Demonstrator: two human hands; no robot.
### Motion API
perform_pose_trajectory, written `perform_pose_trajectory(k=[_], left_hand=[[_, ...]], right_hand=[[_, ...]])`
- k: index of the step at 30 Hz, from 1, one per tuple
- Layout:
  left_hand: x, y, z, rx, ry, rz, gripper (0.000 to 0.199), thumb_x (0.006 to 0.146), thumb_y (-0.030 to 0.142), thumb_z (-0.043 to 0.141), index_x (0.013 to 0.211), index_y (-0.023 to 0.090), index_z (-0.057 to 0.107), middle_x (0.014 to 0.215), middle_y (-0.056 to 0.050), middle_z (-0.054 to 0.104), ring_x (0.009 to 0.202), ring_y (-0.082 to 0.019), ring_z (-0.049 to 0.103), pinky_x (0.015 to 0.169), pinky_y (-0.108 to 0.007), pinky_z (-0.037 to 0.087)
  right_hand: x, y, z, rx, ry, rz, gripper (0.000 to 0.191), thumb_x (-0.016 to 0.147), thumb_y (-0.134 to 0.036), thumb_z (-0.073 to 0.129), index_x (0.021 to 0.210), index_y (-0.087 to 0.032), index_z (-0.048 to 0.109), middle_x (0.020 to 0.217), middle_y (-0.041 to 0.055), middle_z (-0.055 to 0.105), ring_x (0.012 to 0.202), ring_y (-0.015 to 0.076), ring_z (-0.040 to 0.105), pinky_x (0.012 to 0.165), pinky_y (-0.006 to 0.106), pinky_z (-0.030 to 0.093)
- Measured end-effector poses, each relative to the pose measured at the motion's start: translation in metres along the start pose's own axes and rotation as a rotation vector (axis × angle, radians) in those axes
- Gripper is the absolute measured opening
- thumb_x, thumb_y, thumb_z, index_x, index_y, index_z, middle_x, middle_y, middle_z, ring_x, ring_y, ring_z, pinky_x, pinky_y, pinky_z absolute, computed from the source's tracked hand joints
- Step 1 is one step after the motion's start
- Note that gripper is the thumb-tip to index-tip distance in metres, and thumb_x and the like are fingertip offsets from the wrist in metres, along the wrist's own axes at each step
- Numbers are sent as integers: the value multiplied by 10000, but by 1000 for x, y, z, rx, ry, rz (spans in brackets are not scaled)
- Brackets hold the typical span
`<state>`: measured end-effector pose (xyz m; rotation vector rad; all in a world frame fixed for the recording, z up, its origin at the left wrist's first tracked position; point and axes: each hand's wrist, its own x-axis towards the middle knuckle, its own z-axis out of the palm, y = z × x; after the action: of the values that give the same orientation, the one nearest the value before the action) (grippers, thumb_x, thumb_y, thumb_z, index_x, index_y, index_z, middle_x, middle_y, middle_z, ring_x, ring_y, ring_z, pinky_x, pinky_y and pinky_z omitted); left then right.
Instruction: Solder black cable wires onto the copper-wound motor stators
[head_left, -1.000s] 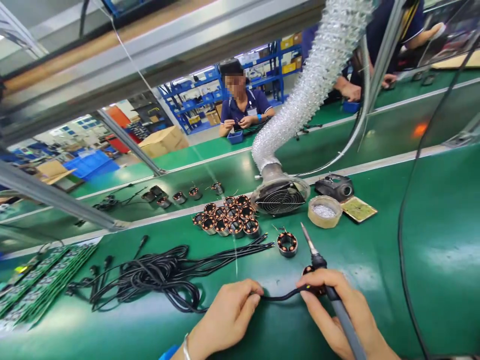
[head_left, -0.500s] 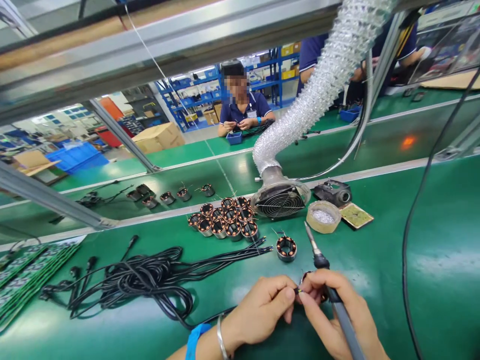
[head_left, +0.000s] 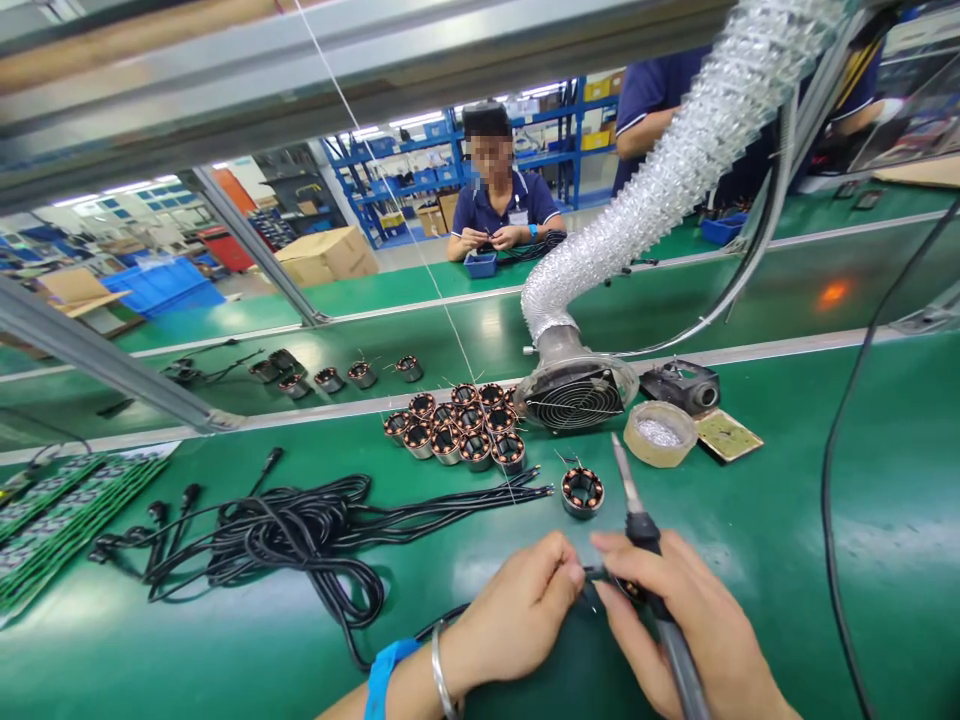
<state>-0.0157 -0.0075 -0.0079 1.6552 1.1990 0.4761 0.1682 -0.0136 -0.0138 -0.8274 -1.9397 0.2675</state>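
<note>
My left hand (head_left: 517,610) pinches the end of a black cable (head_left: 594,574), which bridges the small gap to my right fingers. A soldering iron (head_left: 643,530) rests in my right hand (head_left: 705,625), its tip pointing up and away from me. Under those right fingers a copper-wound motor stator (head_left: 630,590) shows in part; how firmly it is held is hidden. Just beyond the hands, a single stator (head_left: 583,491) sits on the green bench. More cables (head_left: 300,530) lie coiled to the left, their stripped ends beside that stator.
Several stators (head_left: 446,440) are grouped behind the cables. A fume extractor fan (head_left: 577,400) stands at the back, near a solder pot-like round dish (head_left: 660,435), a yellow sponge (head_left: 729,434) and an iron holder (head_left: 682,385). Circuit boards (head_left: 67,520) lie far left. A co-worker (head_left: 499,215) sits opposite.
My hands have drawn slightly apart, so a dark length of cable now shows between them. The camera view has shifted a little, and the soldering iron remains in my right hand.
</note>
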Motion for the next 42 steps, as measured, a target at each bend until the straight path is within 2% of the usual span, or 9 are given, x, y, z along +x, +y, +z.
perform_pose_trajectory(k=[4,6,11,21,26,30,35,39,42], left_hand=[[-5,10,2,74,-45,39,215,998,325,368,994,206,547,936,-34,634,834,-191,555,742,-294,385],[-6,13,0,128,-27,28,196,990,316,381,969,206,543,905,-29,631,815,-192,552,730,-295,379],[-1,13,-8,117,-19,-8,183,968,308,421,826,211,482,770,19,569,719,-156,500,659,-269,344],[7,7,0,-199,-65,-101,190,933,334,462,810,194,491,624,51,495,590,-117,426,578,-245,325],[13,10,2,-400,-101,-149,181,830,324,542,732,193,464,571,76,392,525,-91,310,504,-232,239],[20,19,1,-643,-191,-222,206,740,359,593,700,192,479,510,103,328,454,-68,213,462,-236,149],[30,22,-3,-646,-167,-272,172,669,327,613,631,185,524,422,115,279,396,-57,156,426,-252,80],[36,17,-2,-695,-203,-336,153,623,313,618,618,199,515,391,121,256,373,-58,108,399,-262,34],[39,14,2,-694,-99,-307,149,622,312,592,615,202,491,409,117,268,383,-56,122,410,-245,49]], right_hand=[[16,10,-6,61,-320,-40,200,977,-108,428,1091,-207,559,858,43,609,770,181,542,651,288,468],[18,13,-8,65,-384,-24,204,981,-108,410,1062,-219,561,783,18,583,682,168,486,584,274,417],[13,18,-15,128,-269,37,229,935,-43,460,1040,-221,559,800,2,618,664,139,496,587,241,435],[3,18,-17,164,-241,81,290,900,-41,487,1117,-227,541,849,10,642,707,138,562,631,249,485],[6,17,-18,198,-258,102,276,909,-52,475,1109,-224,552,832,4,626,708,131,563,631,236,490],[2,20,-16,259,-150,139,198,911,-69,520,1017,-231,559,829,-1,635,696,122,589,632,225,501],[-4,23,-14,250,-104,231,195,898,-93,584,1013,-250,591,841,-13,664,713,121,642,664,215,523],[-2,25,-11,208,-96,188,215,901,-72,562,1032,-237,605,824,-1,668,700,133,627,637,232,523],[0,26,-7,62,-9,80,253,881,-31,553,1050,-207,622,776,21,662,634,144,566,571,256,499]])
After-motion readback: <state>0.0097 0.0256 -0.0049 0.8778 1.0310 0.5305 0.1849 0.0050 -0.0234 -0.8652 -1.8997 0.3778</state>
